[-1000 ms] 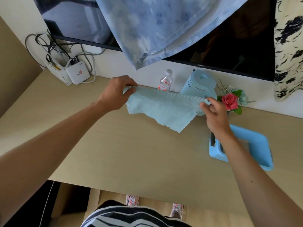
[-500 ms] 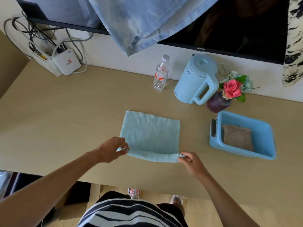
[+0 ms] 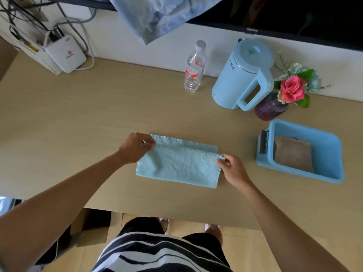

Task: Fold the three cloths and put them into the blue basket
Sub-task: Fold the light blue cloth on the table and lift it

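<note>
A light blue cloth (image 3: 177, 163) lies on the wooden desk, folded in half with its upper layer almost reaching the far edge. My left hand (image 3: 135, 148) pinches the folded layer's left corner. My right hand (image 3: 232, 169) pinches its right corner. The blue basket (image 3: 332, 142) stands on the desk to the right, apart from both hands. A folded brown cloth (image 3: 292, 154) lies flat inside it, and a dark grey cloth (image 3: 263, 143) shows at the basket's left edge.
Along the back of the desk (image 3: 78, 118) stand a water bottle (image 3: 194, 69), a light blue kettle (image 3: 243, 75) and a purple vase with a pink rose (image 3: 279, 101). A white router (image 3: 64, 54) with cables sits back left. A blue fabric (image 3: 157, 14) hangs over a screen.
The cloth was held up in the air, then laid flat on the desk. Both hands have since carried its near edge away from me, folding it in half.
</note>
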### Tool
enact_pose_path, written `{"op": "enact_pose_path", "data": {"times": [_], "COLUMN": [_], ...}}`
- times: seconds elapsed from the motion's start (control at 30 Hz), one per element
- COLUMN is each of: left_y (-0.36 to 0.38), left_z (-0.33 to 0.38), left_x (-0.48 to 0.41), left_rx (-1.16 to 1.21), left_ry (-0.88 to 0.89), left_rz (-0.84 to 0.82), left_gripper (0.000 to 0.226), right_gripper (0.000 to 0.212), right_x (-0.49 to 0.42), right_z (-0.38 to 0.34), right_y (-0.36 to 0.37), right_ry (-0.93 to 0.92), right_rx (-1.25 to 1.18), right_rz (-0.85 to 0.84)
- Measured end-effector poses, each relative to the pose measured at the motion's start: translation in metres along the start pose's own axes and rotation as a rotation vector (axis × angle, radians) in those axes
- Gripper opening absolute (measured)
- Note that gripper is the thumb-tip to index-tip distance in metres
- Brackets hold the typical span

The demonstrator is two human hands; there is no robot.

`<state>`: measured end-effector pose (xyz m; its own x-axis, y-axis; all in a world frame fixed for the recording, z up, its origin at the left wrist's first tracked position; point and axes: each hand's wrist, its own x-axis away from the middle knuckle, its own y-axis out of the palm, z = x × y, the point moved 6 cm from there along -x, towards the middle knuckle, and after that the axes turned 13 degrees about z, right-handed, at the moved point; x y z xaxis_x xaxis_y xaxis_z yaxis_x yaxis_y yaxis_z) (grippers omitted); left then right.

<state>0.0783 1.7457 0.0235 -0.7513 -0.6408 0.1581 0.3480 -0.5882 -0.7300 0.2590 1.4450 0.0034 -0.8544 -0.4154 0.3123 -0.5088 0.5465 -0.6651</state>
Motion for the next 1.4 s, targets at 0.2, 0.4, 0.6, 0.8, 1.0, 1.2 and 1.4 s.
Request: {"op": "enact_pose_path", "data": {"times": [0.2, 0.4, 0.6, 0.8, 1.0, 1.2, 1.4], "left_y": [0.009, 0.021, 0.063, 0.103, 0.12, 0.113, 0.115], "left_z": [-0.001, -0.008, 0.026, 0.012, 0.02, 0.045, 0.034], "left_x": [-0.025, -0.034, 0.028, 0.052, 0.026, 0.028, 0.098], "left_rx": [0.0, -0.188, -0.418, -0.631, -0.665, -0.645, -0.516], "left_ry": [0.01, 0.117, 0.385, 0.244, 0.405, 0.506, 0.713], "left_rz": [0.04, 0.154, 0.029, -0.118, -0.249, -0.102, -0.195], "left_gripper": [0.013, 0.026, 0.029, 0.07, 0.075, 0.076, 0.044], "right_gripper": [0.033, 0.029, 0.048, 0.052, 0.059, 0.065, 0.065], "right_x": [-0.036, -0.044, -0.001, 0.02, 0.052, 0.104, 0.106], "right_z": [-0.002, 0.002, -0.026, -0.008, 0.0, -0.003, 0.006], "right_y": [0.009, 0.013, 0.046, 0.066, 0.06, 0.084, 0.078], "right_ry": [0.017, 0.007, -0.483, -0.438, -0.372, -0.281, -0.672], "right_rx": [0.099, 0.233, 0.46, 0.565, 0.657, 0.458, 0.57], "right_rz": [0.058, 0.18, 0.157, 0.025, 0.029, -0.278, -0.284]}}
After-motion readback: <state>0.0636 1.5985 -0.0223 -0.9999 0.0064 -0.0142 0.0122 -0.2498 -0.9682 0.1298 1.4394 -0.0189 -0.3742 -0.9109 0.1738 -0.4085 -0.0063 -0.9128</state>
